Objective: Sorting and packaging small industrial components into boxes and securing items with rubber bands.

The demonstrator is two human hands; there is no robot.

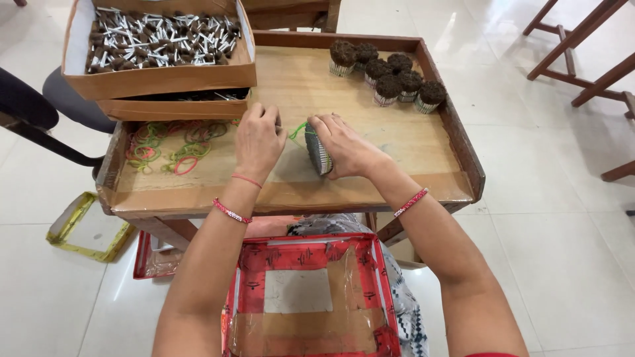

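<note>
The right hand (344, 144) clasps a round bundle of thin silver-tipped sticks (319, 151), lying on its side on the wooden tabletop (410, 142). The left hand (258, 139), fingers (268, 116) clenched, pinches a green rubber band (297, 131) (stretched toward the bundle). Loose coloured rubber bands (173, 147) lie left of those fingers; finished dark-topped bundles (389, 78) stand beyond the right fingers.

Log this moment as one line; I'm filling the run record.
right hand: grips bundle | left hand: stretches green band | finished bundles: tray's far right corner

Bright even daylight, sharp focus (glare on floor tiles (569, 218))
</note>
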